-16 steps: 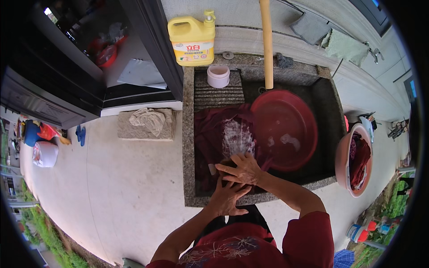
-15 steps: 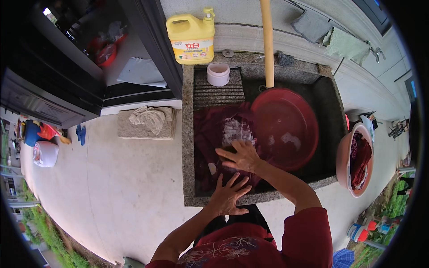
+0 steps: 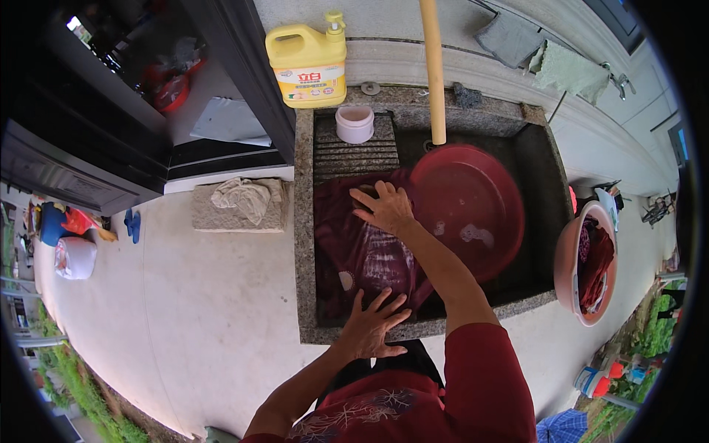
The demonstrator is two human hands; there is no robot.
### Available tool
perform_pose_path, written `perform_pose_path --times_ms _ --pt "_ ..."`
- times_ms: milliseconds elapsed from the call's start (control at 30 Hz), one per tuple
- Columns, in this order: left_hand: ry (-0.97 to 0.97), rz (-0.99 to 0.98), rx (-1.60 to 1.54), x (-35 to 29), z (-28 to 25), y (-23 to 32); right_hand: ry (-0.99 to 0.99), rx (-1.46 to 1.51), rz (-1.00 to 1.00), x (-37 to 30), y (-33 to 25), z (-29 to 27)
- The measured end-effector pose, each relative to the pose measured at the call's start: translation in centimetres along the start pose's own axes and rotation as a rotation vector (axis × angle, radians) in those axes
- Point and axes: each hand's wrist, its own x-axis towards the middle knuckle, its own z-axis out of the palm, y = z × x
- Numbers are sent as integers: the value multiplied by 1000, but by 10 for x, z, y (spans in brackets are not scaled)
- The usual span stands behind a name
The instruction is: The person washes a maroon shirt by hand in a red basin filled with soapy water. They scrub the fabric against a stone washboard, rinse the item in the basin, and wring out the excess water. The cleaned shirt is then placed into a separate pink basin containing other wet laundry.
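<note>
A wet maroon garment (image 3: pixel 336 221) lies spread over the left part of a stone sink (image 3: pixel 304 280), with streaks of white foam (image 3: pixel 388 255) on it. My right hand (image 3: pixel 388 209) presses on its upper part. Those fingers bend over something brownish, mostly hidden beneath the palm; I cannot make out what it is. At the sink's near edge my left hand (image 3: pixel 369 325) rests on the garment, fingers spread and holding nothing. Right beside the cloth stands a red basin (image 3: pixel 480 199) of water with foam patches. A pale pink tub (image 3: pixel 354 125) sits on the ridged washboard (image 3: pixel 356 161) behind the garment.
A yellow pump jug (image 3: pixel 306 66) stands behind the sink's left corner. A tan pipe (image 3: pixel 434 74) hangs over the basin. Right of the sink is a pink tub of clothes (image 3: pixel 567 273). At left, a pale cloth (image 3: pixel 242 199) lies on a stone slab (image 3: pixel 207 210).
My right hand has moved away from me across the garment, uncovering more of the foam streaks. My left hand has stayed almost in place. The view has shifted slightly.
</note>
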Motion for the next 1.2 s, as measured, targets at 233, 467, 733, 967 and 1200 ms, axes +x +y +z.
perform_pose_path --times_ms 233,467,733,967,1200 --pt "112 -87 60 -9 2 -11 -124 275 -220 -70 -61 -62" --pt "250 -133 90 13 13 2 -16 93 85 -2 -11 0" --pt "463 -51 119 30 13 -28 -206 264 -116 -79 -44 -60" --pt "406 -74 -28 21 7 -26 -69 221 50 -28 -6 -20" --pt "525 -174 -31 14 19 -3 -42 175 -34 -65 -14 -45"
